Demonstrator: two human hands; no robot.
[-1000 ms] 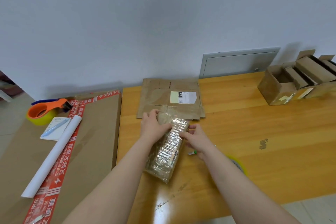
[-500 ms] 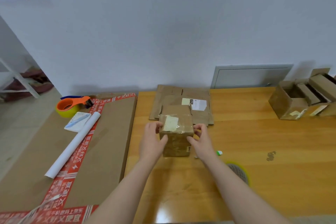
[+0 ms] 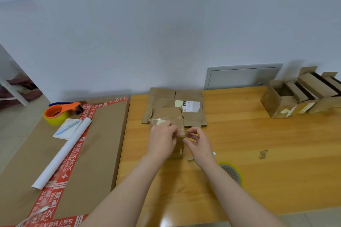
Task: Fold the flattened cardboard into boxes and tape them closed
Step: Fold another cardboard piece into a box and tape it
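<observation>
One small box point(image 3: 167, 115) stands on the wooden table point(image 3: 258, 134), and every place below is given from it. Its top is glossy with clear tape and has one pale sticker near the left edge.

Two bare hands are at the box. The left hand point(image 3: 161, 141) lies over its near face, with the fingers bent up over the top edge and gripping it. The right hand point(image 3: 199, 143) is at the box's right near corner. Its thumb and forefinger are curled toward each other in a ring and the forefinger tip touches the corner. Whether they pinch anything, I cannot tell.

Just behind the box, partly under it, lies one stack of flattened cardboard point(image 3: 160, 97) with one white label point(image 3: 191, 106). Just right of the box, beside the right wrist, lie two small white scraps point(image 3: 191, 158). Nearer the camera on that side, one yellow tape roll point(image 3: 233, 174) shows beside the right forearm.

Well to the left lies one large flat carton point(image 3: 105, 134) edged with red printed tape. On it are one orange tape dispenser point(image 3: 61, 111), one notepad point(image 3: 63, 133) with one blue pen point(image 3: 67, 127) across it, and one white paper roll point(image 3: 60, 156).

Far to the right, by the wall, stands a cluster of open boxes point(image 3: 276, 103). There are at least three, but the exact number is unclear. Behind and to the right, one grey hatch point(image 3: 241, 77) is set in the wall.
</observation>
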